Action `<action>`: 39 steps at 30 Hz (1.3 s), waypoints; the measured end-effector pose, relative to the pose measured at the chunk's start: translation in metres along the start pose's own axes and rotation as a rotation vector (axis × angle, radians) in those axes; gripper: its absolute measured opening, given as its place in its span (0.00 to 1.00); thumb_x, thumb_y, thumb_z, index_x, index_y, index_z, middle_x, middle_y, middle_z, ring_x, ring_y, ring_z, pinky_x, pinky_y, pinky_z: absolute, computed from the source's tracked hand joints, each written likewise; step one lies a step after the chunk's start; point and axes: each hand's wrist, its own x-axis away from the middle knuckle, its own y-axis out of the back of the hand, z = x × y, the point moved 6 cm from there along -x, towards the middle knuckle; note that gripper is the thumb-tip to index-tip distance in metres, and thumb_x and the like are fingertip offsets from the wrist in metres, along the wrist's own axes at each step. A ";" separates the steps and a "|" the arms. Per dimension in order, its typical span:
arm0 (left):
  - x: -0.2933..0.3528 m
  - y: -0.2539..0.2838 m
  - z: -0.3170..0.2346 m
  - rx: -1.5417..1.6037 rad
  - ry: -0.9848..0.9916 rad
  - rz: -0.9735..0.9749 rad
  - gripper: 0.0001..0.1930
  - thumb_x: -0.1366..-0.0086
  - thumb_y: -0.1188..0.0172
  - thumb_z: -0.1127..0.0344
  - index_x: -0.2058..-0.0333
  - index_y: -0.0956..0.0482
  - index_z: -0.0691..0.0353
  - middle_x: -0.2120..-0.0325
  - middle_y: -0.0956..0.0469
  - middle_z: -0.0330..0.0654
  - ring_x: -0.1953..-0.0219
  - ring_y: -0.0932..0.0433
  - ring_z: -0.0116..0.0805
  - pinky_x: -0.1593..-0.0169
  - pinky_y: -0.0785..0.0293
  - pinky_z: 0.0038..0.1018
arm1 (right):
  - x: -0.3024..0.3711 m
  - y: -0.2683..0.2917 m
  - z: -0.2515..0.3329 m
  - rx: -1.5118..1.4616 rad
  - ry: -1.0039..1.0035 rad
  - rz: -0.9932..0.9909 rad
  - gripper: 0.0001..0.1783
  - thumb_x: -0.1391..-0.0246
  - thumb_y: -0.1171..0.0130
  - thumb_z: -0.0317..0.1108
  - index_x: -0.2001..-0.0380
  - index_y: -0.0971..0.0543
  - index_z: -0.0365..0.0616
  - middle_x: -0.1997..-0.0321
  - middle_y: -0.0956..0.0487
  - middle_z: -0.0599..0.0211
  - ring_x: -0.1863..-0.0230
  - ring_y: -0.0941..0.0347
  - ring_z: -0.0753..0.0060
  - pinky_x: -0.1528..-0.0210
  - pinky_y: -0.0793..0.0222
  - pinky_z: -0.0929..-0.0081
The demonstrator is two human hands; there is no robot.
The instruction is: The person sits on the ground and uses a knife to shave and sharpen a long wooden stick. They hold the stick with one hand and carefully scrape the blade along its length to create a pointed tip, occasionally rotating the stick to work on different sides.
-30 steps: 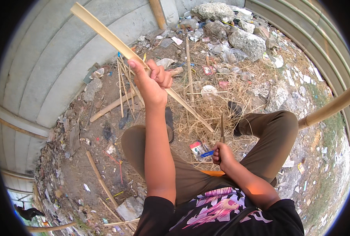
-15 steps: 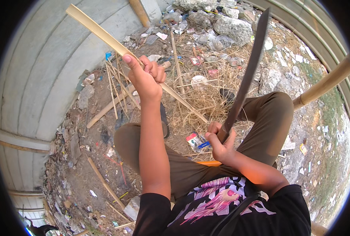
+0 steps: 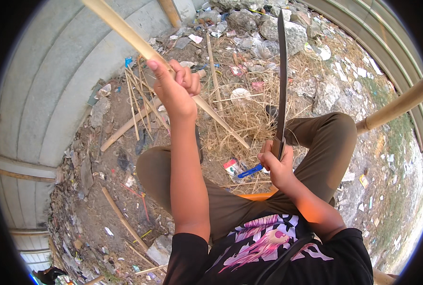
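Observation:
A long split bamboo strip (image 3: 128, 35) slants from the upper left down toward the middle, and my left hand (image 3: 175, 92) is closed round it with the thumb along its upper side. Its lower end hangs over dry straw. My right hand (image 3: 279, 164) grips the wooden handle of a machete (image 3: 282, 76), whose long dark blade stands nearly upright, apart from the bamboo. Just left of the right hand, a blue strip-like object (image 3: 250, 171) lies beside a red and white packet (image 3: 231, 167).
Cut bamboo sticks (image 3: 137, 97) lie heaped near the grey wall (image 3: 54, 95). Rocks (image 3: 287, 33) and litter cover the far ground. A bamboo pole (image 3: 397, 104) slants at the right. Below me, an orange seat edge (image 3: 256, 195) shows between my bent legs.
The machete has swung leftward, from slanting right to nearly upright, and my right hand has shifted slightly right. The bamboo strip has moved a little nearer in my left hand.

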 end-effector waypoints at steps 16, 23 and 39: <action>0.327 0.335 -0.164 -0.112 -0.495 -1.469 0.23 0.29 0.44 0.45 0.51 0.27 0.61 0.66 0.40 0.40 0.63 0.34 0.33 0.52 0.32 0.37 | 0.008 0.008 -0.046 -0.064 -0.430 -0.188 0.10 0.51 0.42 0.30 0.83 0.27 0.41 0.89 0.32 0.70 0.90 0.38 0.78 0.86 0.44 0.76; 0.401 0.388 -0.024 0.245 -0.238 -1.477 0.23 0.30 0.39 0.54 0.47 0.30 0.67 0.54 0.26 0.51 0.53 0.23 0.38 0.50 0.18 0.27 | 0.017 -0.032 -0.030 -0.021 -0.410 0.004 0.12 0.50 0.42 0.30 0.84 0.27 0.42 0.89 0.34 0.70 0.91 0.41 0.77 0.87 0.46 0.75; 0.037 0.292 0.047 0.315 0.296 -0.514 0.48 0.38 0.29 0.58 0.31 0.53 0.70 0.36 0.37 0.60 0.33 0.35 0.53 0.35 0.30 0.43 | 0.029 -0.062 -0.026 -0.006 -0.495 0.121 0.15 0.48 0.38 0.33 0.84 0.29 0.45 0.89 0.32 0.75 0.91 0.39 0.81 0.87 0.45 0.77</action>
